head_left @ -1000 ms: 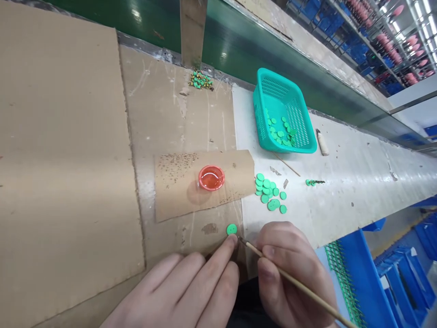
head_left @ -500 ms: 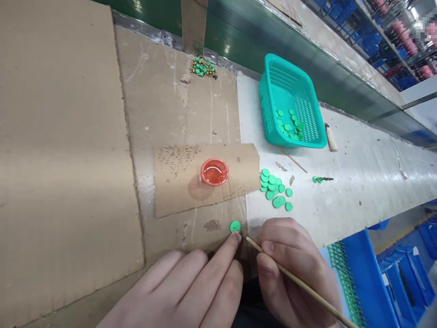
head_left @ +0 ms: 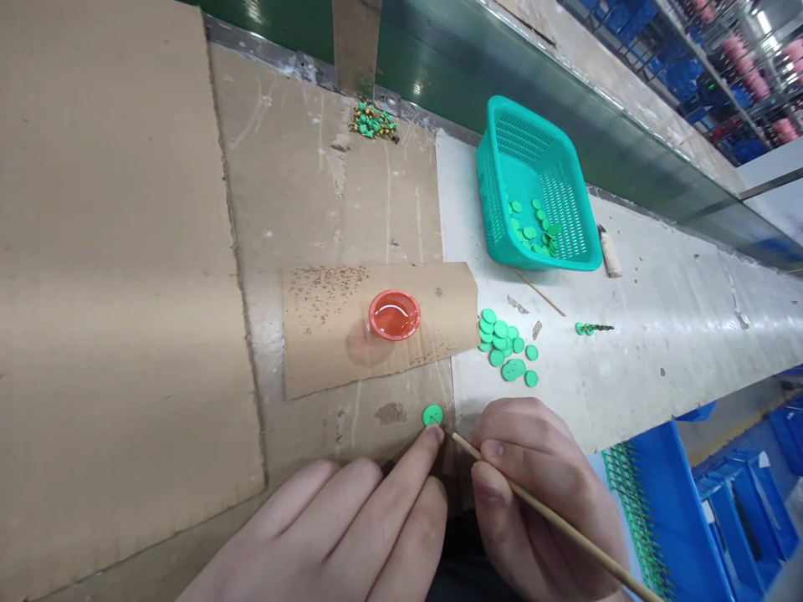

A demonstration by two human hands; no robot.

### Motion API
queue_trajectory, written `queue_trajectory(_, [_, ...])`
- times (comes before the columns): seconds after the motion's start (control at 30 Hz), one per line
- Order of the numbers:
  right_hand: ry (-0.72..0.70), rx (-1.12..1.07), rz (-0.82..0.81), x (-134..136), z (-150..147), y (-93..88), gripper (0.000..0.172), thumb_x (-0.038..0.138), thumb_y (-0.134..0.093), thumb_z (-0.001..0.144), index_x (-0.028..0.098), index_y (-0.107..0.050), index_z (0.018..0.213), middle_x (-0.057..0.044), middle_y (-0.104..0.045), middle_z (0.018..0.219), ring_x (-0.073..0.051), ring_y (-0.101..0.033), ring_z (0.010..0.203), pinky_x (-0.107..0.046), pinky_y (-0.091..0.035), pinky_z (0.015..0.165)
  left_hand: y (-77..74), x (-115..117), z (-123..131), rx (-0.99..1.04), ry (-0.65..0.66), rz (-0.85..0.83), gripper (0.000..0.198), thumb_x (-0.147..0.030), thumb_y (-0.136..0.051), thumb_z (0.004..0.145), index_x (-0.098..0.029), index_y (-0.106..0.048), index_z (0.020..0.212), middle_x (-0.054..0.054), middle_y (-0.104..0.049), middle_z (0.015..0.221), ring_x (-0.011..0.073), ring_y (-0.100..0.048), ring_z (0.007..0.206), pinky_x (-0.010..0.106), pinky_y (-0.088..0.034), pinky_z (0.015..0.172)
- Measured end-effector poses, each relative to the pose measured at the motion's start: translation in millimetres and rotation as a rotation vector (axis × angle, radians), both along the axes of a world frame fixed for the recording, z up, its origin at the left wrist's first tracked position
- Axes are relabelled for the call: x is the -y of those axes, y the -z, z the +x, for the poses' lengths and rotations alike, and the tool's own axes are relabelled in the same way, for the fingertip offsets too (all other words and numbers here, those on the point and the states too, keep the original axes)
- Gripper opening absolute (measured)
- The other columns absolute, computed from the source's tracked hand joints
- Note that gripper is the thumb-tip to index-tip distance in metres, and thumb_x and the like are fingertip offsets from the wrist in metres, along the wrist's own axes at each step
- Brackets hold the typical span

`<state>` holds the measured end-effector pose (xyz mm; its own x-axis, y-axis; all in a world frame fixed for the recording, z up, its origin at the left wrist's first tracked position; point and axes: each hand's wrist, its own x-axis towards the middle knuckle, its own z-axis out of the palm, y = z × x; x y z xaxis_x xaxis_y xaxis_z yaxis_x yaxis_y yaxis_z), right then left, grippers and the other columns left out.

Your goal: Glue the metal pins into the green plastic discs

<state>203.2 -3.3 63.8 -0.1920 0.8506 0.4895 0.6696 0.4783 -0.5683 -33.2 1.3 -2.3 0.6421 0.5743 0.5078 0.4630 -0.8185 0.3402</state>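
Note:
My right hand (head_left: 549,497) is closed in a pen-like pinch around a thin wooden stick (head_left: 568,528) with a dark, fine tip. The stick's tip meets the near edge of a small green button-like disc (head_left: 432,414), beside my left fingertip. My left hand (head_left: 351,531) has its fingers stretched out. Its index fingertip rests on the disc's near edge and hides part of it. Beyond my hands, a red cup (head_left: 395,316) of clear reddish liquid stands on a loose cardboard piece (head_left: 326,359). More green discs (head_left: 500,329) lie in a loose group to the right.
A teal basket (head_left: 533,180) holding several green discs stands at the back right. Near it lie another thin stick (head_left: 539,292) and a small bottle (head_left: 609,252). Small green-and-yellow pieces (head_left: 374,122) are piled at the back. Blue bins (head_left: 683,518) stand below right.

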Motion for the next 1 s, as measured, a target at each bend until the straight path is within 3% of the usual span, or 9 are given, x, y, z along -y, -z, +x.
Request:
queue_trajectory(0.2, [0.101,-0.151,0.181,-1,-2,11.3,0.023,-0.002,-0.064,0.108,0.014,-0.074,0.122,-0.005,-0.076,0.090,-0.019,-0.074,0.073,-0.035,-0.066,0.061,-0.5,-2,3,0.006,0.002,0.046,0.029,-0.024,-0.073,0.109,-0.016,-0.081,0.136,0.016,-0.075,0.164,0.0216,-0.072,0.097,0.041,-0.057,0.090])
queue_trajectory(0.37, [0.150,-0.163,0.188,-19,-4,-3.5,0.028,0.002,-0.071,0.107,0.022,-0.075,0.126,-0.003,-0.079,0.093,-0.024,-0.079,0.079,-0.042,-0.070,0.068,-5.6,-6,7,0.021,-0.035,0.097,0.021,-0.020,-0.071,0.108,-0.018,-0.081,0.127,0.014,-0.078,0.158,0.0206,-0.070,0.092,0.040,-0.053,0.082])
queue_trajectory(0.53, [0.113,-0.189,0.167,-54,-17,-17.6,0.031,-0.001,-0.074,0.104,0.021,-0.078,0.125,-0.003,-0.082,0.103,-0.023,-0.081,0.095,-0.042,-0.068,0.086,-9.8,-13,13,0.036,-0.061,0.162,0.017,-0.016,-0.062,0.112,-0.018,-0.079,0.112,0.010,-0.086,0.135,0.0222,-0.064,0.086,0.042,-0.047,0.081])
queue_trajectory(0.7, [0.068,-0.073,0.081,-77,-26,-13.2,0.017,0.007,-0.072,0.111,0.023,-0.073,0.113,0.002,-0.081,0.102,-0.015,-0.078,0.094,-0.032,-0.063,0.088,-7.9,-15,18,0.094,-0.105,0.180,0.026,-0.011,-0.054,0.113,-0.020,-0.077,0.109,0.007,-0.087,0.120,0.0236,-0.064,0.086,0.043,-0.047,0.085])
queue_trajectory(1.0, [0.104,0.004,0.076,-80,-28,-10.0,0.015,0.010,-0.068,0.114,0.024,-0.071,0.111,0.004,-0.081,0.099,-0.012,-0.077,0.088,-0.027,-0.063,0.085,-3.3,-14,20,0.104,-0.109,0.195,0.017,-0.013,-0.061,0.110,-0.021,-0.075,0.104,0.007,-0.086,0.121,0.0228,-0.061,0.085,0.042,-0.044,0.083])
